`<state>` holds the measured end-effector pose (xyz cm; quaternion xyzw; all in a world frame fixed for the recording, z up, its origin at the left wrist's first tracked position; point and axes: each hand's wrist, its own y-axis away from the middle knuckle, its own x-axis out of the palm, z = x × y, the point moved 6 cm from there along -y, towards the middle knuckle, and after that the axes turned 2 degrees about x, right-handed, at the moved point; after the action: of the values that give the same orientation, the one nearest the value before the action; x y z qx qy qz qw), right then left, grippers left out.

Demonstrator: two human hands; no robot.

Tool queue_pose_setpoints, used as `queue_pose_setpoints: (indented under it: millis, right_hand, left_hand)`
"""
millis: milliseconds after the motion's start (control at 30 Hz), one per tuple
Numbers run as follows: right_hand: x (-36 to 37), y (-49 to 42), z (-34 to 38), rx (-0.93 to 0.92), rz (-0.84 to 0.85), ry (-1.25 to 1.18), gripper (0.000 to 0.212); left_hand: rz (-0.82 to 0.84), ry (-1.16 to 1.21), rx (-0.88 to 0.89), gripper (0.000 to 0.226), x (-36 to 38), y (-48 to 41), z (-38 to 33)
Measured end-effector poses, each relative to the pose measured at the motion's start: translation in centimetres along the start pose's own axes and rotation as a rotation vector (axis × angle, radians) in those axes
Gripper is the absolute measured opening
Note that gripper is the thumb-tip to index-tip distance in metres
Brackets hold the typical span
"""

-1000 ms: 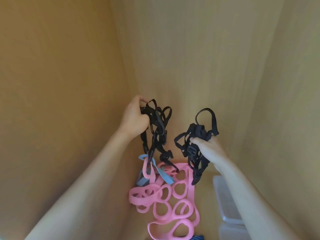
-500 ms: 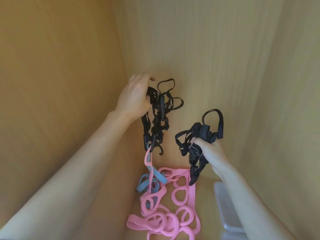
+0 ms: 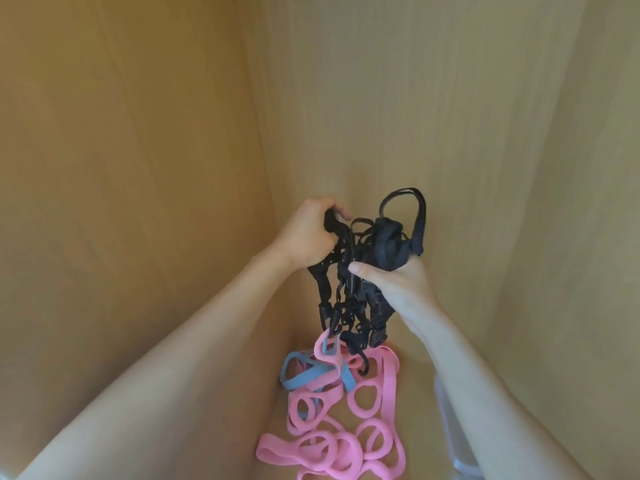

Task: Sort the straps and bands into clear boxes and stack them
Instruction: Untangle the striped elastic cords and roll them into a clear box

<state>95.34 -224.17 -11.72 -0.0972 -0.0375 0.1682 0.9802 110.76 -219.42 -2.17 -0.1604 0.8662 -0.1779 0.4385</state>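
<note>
Both hands hold one tangle of black straps [image 3: 349, 299] up in front of the wooden back wall. My left hand [image 3: 308, 233] grips the upper left of the tangle. My right hand [image 3: 394, 285] grips its right side, with a bunch of black webbing [image 3: 389, 244] sticking up above the fingers. Buckles and hooks hang below. One hook has caught a pink looped band [image 3: 346, 434], which trails down to the cabinet floor. A blue band [image 3: 304, 374] lies tangled with the pink one.
Wooden cabinet walls [image 3: 138, 168] close in on the left, back and right. A clear plastic box [image 3: 457, 441] stands at the lower right, partly hidden behind my right forearm.
My hands have come together, so the two separate bunches of black straps now form one tangle. The left hand has dropped lower, and the pink band hangs lower with it.
</note>
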Motion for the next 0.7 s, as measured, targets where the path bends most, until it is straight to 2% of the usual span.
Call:
queue_pose_setpoints:
  millis: [100, 300, 433, 533, 633, 700]
  right_hand:
    - [1.3, -0.6, 0.9, -0.025, 0.056, 0.093, 0.041]
    - [2.2, -2.0, 0.8, -0.01, 0.0, 0.101, 0.027]
    - [1.8, -2.3, 0.8, -0.003, -0.077, 0.086, 0.023]
    - [1.3, -2.4, 1.0, 0.015, -0.106, 0.074, 0.017]
    - [0.8, -2.7, 1.3, 0.018, -0.098, 0.069, 0.018]
    - [0.6, -3.0, 1.6, 0.019, -0.091, 0.043, 0.021]
  left_hand:
    - [0.051, 0.167, 0.002, 0.05, 0.6, 0.1, -1.7]
    - [0.125, 0.408, -0.069, 0.059, -0.2, 0.8, -1.6]
    - [0.017, 0.535, -0.158, 0.062, -0.7, 3.5, 2.0]
    - [-0.044, 0.635, -0.361, 0.06, 2.3, 7.2, 6.2]
    - [0.07, 0.724, -0.478, 0.066, 6.6, 11.1, 9.9]
    - [0.164, 0.649, -0.472, 0.066, 9.2, 12.7, 11.1]
